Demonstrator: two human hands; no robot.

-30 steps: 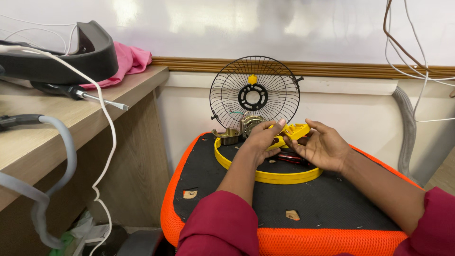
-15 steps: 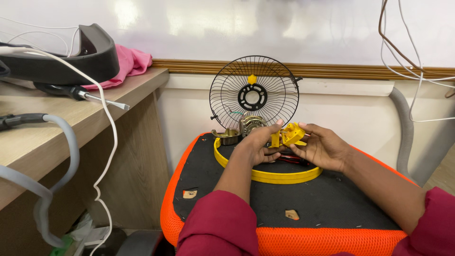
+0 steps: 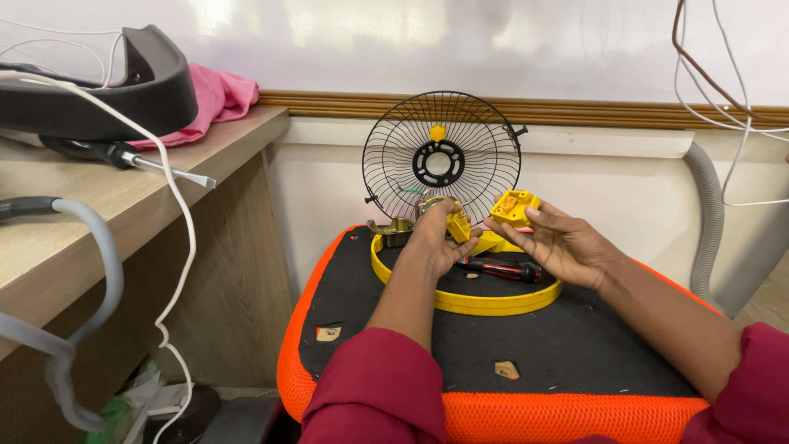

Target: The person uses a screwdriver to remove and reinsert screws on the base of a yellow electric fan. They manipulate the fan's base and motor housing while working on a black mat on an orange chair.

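Reaching forward over an orange-rimmed black cushion point(image 3: 575, 362), two maroon-sleeved arms end in two hands at work on a dismantled fan. Three small tan scraps lie on the cushion's mesh. The left hand point(image 3: 431, 242) is curled, its fingers closed on a yellow piece point(image 3: 459, 228) at the fan's brass-coloured motor point(image 3: 400, 230). The right hand point(image 3: 565, 247) is palm up with fingers spread, and one yellow fan part point(image 3: 514, 207) rests pinched at its fingertips, just right of the left hand. Between and below the hands lies one red-and-black screwdriver point(image 3: 497, 267), inside one yellow ring point(image 3: 468, 298). Behind stands one round black wire grille point(image 3: 441, 160). Farther left, a wooden desk point(image 3: 99, 222) bears a second screwdriver point(image 3: 131, 158) and a pink cloth point(image 3: 218, 94).
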